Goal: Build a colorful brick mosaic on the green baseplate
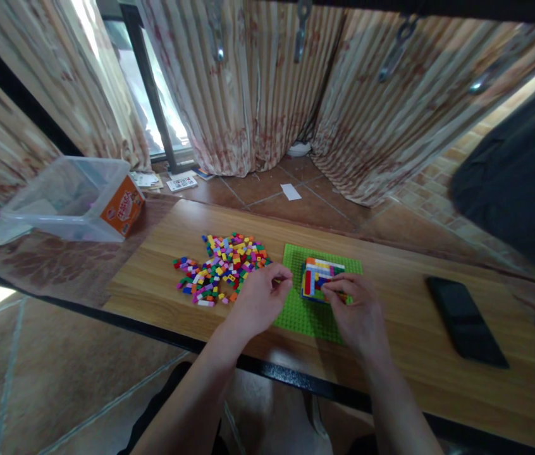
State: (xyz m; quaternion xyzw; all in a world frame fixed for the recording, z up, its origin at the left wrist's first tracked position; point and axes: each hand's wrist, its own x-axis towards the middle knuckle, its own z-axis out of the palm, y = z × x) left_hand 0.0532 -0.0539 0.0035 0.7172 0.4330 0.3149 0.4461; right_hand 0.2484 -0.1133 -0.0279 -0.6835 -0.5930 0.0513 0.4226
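A green studded baseplate (pixel 312 325) lies on the wooden table. On it stands a low block of stacked toy bricks (pixel 309 281) in white, red, blue, orange and other colours. My right hand (pixel 360 309) reaches over the block's right side, thumb and fingers pinched together at its top; whatever they grip is hidden. Over the baseplate's left edge, my left hand (pixel 262 300) is closed with its fingertips together, and a small bit of yellow shows by them. Left of that hand spreads a pile of loose toy bricks (pixel 222 262) in many colours, partly behind it.
A dark phone (pixel 467 322) lies on the table (pixel 405 354) at the right. At the far left stands a clear plastic bin (pixel 66 196) with an orange label. Striped curtains (pixel 258 88) hang behind, and metal clips (pixel 301 31) dangle from a dark bar above.
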